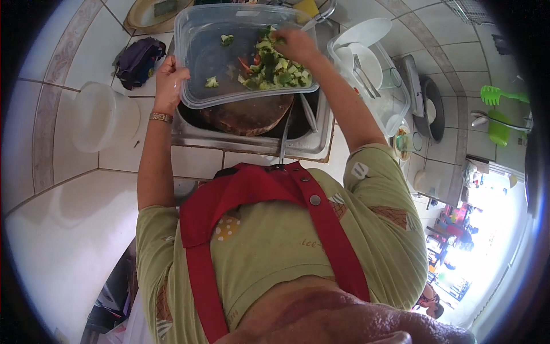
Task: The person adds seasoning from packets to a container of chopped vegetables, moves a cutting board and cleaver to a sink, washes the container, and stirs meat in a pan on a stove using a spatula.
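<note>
My left hand grips the left rim of a clear plastic container, which is tilted over a metal sink. Chopped broccoli is heaped on its right side, with some thin orange-red pieces among it. Two loose florets lie apart on the left. At the top of the heap is my right hand, its blurred fingers curled at the broccoli; whether they hold a piece is unclear. Below the container, a round brown board and a metal handle show in the sink.
On the right, a plastic tub holds white dishes and forks. A white bucket and a dark cloth sit to the left. Behind are an oval dish and a yellow sponge. A person is far right.
</note>
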The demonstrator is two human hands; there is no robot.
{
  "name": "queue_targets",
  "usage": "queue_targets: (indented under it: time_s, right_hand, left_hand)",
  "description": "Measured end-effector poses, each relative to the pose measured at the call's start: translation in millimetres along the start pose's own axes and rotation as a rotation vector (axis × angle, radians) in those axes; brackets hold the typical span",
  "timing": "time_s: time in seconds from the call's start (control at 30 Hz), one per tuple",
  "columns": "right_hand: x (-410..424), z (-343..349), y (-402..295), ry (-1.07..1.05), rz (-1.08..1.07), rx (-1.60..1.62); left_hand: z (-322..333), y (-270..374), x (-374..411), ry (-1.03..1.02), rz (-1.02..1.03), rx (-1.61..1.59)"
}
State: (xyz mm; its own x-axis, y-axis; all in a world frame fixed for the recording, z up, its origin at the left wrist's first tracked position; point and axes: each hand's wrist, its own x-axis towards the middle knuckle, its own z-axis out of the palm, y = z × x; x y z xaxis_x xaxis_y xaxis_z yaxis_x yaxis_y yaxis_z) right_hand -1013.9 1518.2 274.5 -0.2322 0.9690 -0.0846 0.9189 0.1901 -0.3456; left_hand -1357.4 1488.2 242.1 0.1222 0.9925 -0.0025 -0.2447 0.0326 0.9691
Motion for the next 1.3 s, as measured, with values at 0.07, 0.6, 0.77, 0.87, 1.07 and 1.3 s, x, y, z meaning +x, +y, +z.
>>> queue_targets:
  time_s: [0.07, 0.6, 0.77, 0.87, 1.07, 1.3]
  right_hand:
    - [-13.4, 4.0, 8.0, -0.061, 0.147, -0.06]
    - [18.1, 11.3, -6.6, 0.193, 0.174, 0.152]
    - [63.5, 88.1, -10.3, 0.265, 0.33, 0.11]
    - [30.2, 62.5, -133.0, 0.084, 0.001, 0.029]
    - [-5.0, 60.8, -100.1, -0.031, -0.358, -0.206]
    - [-19.5, 4.1, -7.1, 0.375, -0.283, 0.192]
  left_hand:
    - [-3.4, -7.4, 2.7, -0.007, -0.003, -0.021]
    - [-12.6, -7.7, 3.5, 0.024, -0.034, 0.023]
    - [8.4, 2.5, 7.7, -0.043, -0.017, 0.012]
    - [-17.2, -10.6, 0.3, 0.03, -0.024, 0.005]
    - [-1.9, -1.9, 6.4, 0.031, -0.082, -0.053]
    - [2.0, -3.4, 3.4, 0.078, -0.072, -0.106]
